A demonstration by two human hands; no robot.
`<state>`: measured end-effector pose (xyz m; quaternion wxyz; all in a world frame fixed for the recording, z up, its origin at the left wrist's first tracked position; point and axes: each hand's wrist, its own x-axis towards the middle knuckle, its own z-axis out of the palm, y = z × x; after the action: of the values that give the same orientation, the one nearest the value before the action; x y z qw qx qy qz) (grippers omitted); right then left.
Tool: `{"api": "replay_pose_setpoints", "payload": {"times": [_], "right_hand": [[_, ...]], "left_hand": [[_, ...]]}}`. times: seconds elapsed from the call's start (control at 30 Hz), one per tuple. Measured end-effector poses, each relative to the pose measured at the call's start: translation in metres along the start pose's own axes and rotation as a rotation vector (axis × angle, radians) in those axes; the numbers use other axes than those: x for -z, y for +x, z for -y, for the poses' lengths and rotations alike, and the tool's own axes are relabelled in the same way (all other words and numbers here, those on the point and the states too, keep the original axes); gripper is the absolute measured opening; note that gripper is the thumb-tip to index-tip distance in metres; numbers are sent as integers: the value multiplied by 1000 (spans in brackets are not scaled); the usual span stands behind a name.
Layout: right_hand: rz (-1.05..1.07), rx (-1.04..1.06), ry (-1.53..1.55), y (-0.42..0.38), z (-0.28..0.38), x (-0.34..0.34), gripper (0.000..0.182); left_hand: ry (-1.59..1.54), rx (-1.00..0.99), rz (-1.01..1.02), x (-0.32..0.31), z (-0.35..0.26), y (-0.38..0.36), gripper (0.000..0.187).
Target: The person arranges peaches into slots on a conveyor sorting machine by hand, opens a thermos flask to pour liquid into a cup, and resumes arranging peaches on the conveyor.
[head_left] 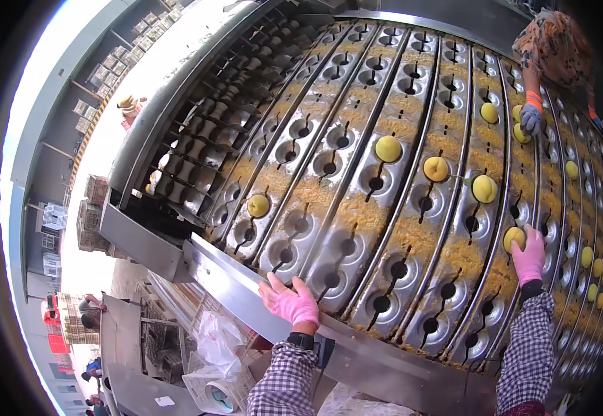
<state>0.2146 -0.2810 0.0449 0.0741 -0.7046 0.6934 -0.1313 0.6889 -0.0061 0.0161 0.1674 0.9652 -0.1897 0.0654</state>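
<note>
My left hand [290,302], in a pink glove with bare fingertips, rests with fingers spread at the near edge of the metal machine [246,283]. Nothing is in it. My right hand [529,255], gloved the same way, has its fingers at a yellow fruit [514,239] lying on the tray rows. Round metal cups in pairs fill the rows, which are smeared with orange pulp. Other yellow fruits sit in cups: one at the left [258,205], one in the upper middle [388,148], one with a stem [484,188], and one between them [436,168].
Across the machine, a co-worker's gloved hand [531,119] is at a fruit [521,134]. Several more fruits lie at the far right. Rollers [190,149] adjoin the trays at the left. Below left are a plastic bag [220,344] and a white crate [211,388]. Other people are in the background.
</note>
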Motion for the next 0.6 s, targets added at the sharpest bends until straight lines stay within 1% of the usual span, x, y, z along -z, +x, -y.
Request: {"api": "replay_pose_setpoints", "payload": {"times": [0.03, 0.07, 0.1, 0.17, 0.23, 0.3, 0.33, 0.37, 0.43, 0.47, 0.53, 0.57, 0.6], "right_hand": [[46, -60, 0, -2, 4, -4, 55], [0, -38, -37, -6, 9, -7, 51], [1, -51, -41, -6, 6, -13, 55], [-1, -108, -34, -5, 1, -18, 54], [-7, -114, -13, -1, -12, -26, 53], [-22, -124, 30, 5, -24, -35, 52], [23, -195, 28, 8, -27, -36, 54], [29, -190, -9, 9, -29, -38, 55], [52, -190, -96, 5, -19, -35, 56], [36, -167, -138, 1, -14, -36, 61], [26, -203, -187, -3, 8, -31, 73], [21, -212, -200, -5, 16, -28, 75], [29, -214, -221, -3, 20, -27, 75]], "left_hand": [[32, 11, 5, 1, -4, 0, 70], [61, -14, 40, 5, -5, -1, 71], [89, -38, 75, 12, -7, 0, 71], [102, -153, 143, 23, -12, 6, 71], [112, -260, 199, 25, -12, 8, 70], [28, -420, 186, 25, -10, 11, 69], [3, -494, 193, 26, -11, 12, 68], [-25, -571, 203, 26, -12, 13, 68], [-13, -566, 180, 26, -13, 15, 67], [-2, -562, 184, 25, -12, 15, 67], [14, -540, 222, 23, -15, 14, 68], [29, -520, 235, 20, -14, 14, 70], [31, -555, 193, 15, -10, 13, 69]]}}
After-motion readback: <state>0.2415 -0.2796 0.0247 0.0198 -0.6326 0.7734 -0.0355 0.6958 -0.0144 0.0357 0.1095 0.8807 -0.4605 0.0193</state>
